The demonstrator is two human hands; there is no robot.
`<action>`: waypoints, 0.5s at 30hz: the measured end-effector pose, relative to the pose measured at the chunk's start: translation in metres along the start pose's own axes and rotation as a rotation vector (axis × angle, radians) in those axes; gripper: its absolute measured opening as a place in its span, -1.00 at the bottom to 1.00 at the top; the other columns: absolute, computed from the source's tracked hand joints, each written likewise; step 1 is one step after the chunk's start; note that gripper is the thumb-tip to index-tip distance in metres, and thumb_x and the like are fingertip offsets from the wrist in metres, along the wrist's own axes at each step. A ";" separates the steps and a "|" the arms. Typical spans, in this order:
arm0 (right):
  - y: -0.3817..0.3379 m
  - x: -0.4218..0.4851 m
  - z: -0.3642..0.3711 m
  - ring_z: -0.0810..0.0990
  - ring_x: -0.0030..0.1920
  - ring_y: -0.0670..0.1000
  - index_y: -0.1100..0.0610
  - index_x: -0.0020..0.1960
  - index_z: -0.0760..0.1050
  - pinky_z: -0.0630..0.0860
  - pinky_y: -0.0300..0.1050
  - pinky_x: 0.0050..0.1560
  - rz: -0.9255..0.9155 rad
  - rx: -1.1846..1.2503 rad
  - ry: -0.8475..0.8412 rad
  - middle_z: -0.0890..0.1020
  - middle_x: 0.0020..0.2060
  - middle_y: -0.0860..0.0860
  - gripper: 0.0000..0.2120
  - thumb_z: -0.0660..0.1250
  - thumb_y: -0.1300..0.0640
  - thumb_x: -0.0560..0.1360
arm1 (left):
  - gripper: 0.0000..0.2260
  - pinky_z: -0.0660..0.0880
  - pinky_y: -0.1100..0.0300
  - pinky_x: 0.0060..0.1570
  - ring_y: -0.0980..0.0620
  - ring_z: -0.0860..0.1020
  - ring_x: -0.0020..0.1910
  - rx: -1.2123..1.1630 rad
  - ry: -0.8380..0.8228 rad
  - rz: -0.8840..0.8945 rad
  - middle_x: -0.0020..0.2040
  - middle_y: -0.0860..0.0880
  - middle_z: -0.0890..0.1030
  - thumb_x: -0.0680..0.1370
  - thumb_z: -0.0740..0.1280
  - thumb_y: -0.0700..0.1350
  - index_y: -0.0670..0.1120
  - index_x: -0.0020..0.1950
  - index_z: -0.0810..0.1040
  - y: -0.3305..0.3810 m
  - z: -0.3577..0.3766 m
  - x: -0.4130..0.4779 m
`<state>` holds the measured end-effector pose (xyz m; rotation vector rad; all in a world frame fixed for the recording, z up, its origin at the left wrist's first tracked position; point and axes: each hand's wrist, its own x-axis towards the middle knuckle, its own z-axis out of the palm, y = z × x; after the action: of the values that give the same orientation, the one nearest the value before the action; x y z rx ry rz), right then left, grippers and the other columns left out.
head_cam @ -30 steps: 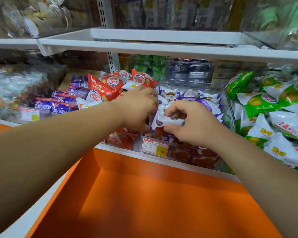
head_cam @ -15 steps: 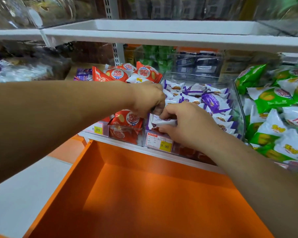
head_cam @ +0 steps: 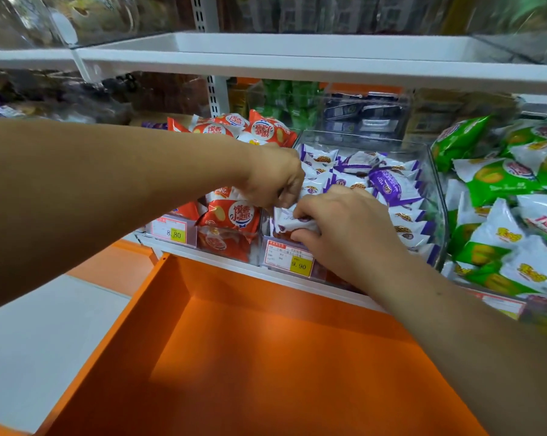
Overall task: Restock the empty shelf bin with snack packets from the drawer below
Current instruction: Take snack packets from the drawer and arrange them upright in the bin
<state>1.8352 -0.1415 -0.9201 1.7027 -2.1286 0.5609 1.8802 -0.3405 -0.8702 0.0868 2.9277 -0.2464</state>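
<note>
— Where is the packet now?
— At the front of the clear bin, under our right hand; its curled fingers grip the packet from the right. Our left hand pinches the upper left edge from above.
— How does it lie?
— Its long side runs across, from one hand to the other. The row of packets stands just behind our hands, so we think it must go backward.

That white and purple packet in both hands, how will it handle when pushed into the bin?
Probably floppy: the white and purple packet crumples under the right hand. Likely light, since the left hand seems to pinch its edge. Its glossy film may slide against neighbouring packets.
</note>
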 end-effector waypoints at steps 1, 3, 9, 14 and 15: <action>-0.003 0.000 0.004 0.56 -0.15 0.14 0.02 -0.14 0.61 0.36 -0.02 -0.14 -0.004 0.004 0.020 0.62 -0.32 -0.02 -0.82 0.55 -0.04 0.40 | -0.79 0.55 0.05 -0.04 -0.03 0.59 -0.03 -0.037 0.027 0.019 -0.21 0.18 0.60 0.43 0.48 -0.12 0.10 -0.36 0.56 -0.001 0.001 -0.002; -0.006 0.001 0.010 0.54 -0.16 0.12 0.03 -0.17 0.63 0.31 -0.07 -0.15 -0.016 0.066 0.043 0.63 -0.32 -0.05 -0.81 0.58 -0.03 0.36 | -0.90 0.58 -0.05 -0.06 -0.06 0.60 -0.08 -0.094 0.054 0.054 -0.21 0.14 0.60 0.41 0.48 -0.09 0.03 -0.30 0.62 -0.001 0.000 -0.006; -0.005 0.002 0.016 0.41 -0.13 0.02 0.00 -0.09 0.64 0.26 -0.05 -0.10 0.044 0.107 0.054 0.66 -0.23 -0.09 -0.81 0.55 -0.08 0.42 | -0.82 0.59 -0.05 -0.10 -0.11 0.60 -0.10 -0.054 0.023 0.048 -0.21 0.09 0.62 0.44 0.45 -0.05 0.09 -0.34 0.53 0.001 -0.007 -0.004; 0.000 -0.004 0.028 0.53 -0.13 0.11 0.01 -0.16 0.62 0.27 -0.07 -0.12 0.090 0.031 0.059 0.52 -0.21 -0.05 -0.72 0.63 -0.10 0.30 | -0.82 0.57 -0.04 -0.15 -0.15 0.58 -0.17 -0.004 -0.067 -0.044 -0.21 -0.05 0.64 0.52 0.40 -0.07 -0.10 -0.25 0.62 0.008 -0.009 -0.002; 0.002 -0.002 0.028 0.53 -0.13 0.12 0.01 -0.17 0.62 0.26 -0.07 -0.11 0.087 0.021 0.051 0.51 -0.22 -0.05 -0.72 0.62 -0.12 0.30 | -0.85 0.55 0.04 -0.17 -0.10 0.58 -0.17 -0.010 -0.089 -0.059 -0.18 -0.02 0.65 0.54 0.41 -0.07 -0.07 -0.21 0.65 0.009 -0.011 -0.002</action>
<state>1.8329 -0.1541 -0.9455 1.5955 -2.1762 0.6456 1.8804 -0.3297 -0.8604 -0.0125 2.8456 -0.2385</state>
